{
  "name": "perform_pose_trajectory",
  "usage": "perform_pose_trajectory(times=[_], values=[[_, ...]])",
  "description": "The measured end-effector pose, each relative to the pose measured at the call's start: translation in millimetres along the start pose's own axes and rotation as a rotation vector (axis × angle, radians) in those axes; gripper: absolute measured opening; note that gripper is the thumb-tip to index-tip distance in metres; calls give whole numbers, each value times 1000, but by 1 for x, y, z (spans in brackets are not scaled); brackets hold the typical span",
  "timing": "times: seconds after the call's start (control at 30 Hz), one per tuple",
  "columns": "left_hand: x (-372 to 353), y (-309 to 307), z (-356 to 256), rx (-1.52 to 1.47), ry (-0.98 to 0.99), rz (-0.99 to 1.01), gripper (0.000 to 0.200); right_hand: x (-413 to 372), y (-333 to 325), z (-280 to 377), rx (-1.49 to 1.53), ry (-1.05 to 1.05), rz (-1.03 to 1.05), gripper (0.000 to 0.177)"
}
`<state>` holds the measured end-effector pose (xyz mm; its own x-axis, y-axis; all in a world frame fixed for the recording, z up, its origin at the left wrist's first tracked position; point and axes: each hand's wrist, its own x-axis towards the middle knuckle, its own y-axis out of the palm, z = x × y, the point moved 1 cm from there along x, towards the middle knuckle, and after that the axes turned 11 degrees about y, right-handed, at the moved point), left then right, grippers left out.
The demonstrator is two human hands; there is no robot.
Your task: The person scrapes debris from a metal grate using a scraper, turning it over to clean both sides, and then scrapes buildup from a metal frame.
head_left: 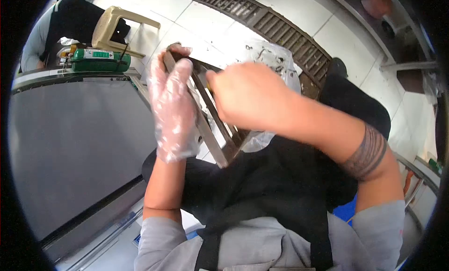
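Observation:
My left hand (175, 107), in a clear plastic glove, is closed round the upper left side of a dirty metal frame with bars (210, 135). The frame is tilted above my lap, with its lower corner near my black apron (262, 182). My bare right hand (252, 95) is a fist over the frame's right part, slightly blurred. A small bit of yellow shows by its thumb; the rest of what it grips is hidden. Behind that hand, a clear plastic bag (280, 60) with dark bits on it lies on the floor.
A slatted drain grate (271, 25) crosses the white tiled floor (201, 21). At left stand a grey-topped unit (79, 144), a green cylinder (100, 60) and a beige stool (105, 30). Another person (70, 23) is at upper left. Metal shelving (407, 65) stands at right.

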<state>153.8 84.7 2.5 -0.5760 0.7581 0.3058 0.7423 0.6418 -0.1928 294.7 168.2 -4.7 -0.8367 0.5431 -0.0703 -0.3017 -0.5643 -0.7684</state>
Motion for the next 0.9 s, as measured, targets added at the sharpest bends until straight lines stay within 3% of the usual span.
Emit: perform_pose_trajectory(times=[0.07,0.13,0.27,0.6,0.9], values=[[4,-2,-8,64,-37,28,29,5,-7,-5,-20,-8,47,34],[3,-6,4,-62,24,10,30,0,9,-17,49,61,-55,25],[-1,-9,-1,-88,-57,-34,32,-1,25,-37,236,15,-230,31],[1,-11,4,-95,-16,-5,32,-1,19,-12,-61,56,-207,30],[3,-17,13,-178,-32,-55,30,0,34,-3,2,126,-172,31]])
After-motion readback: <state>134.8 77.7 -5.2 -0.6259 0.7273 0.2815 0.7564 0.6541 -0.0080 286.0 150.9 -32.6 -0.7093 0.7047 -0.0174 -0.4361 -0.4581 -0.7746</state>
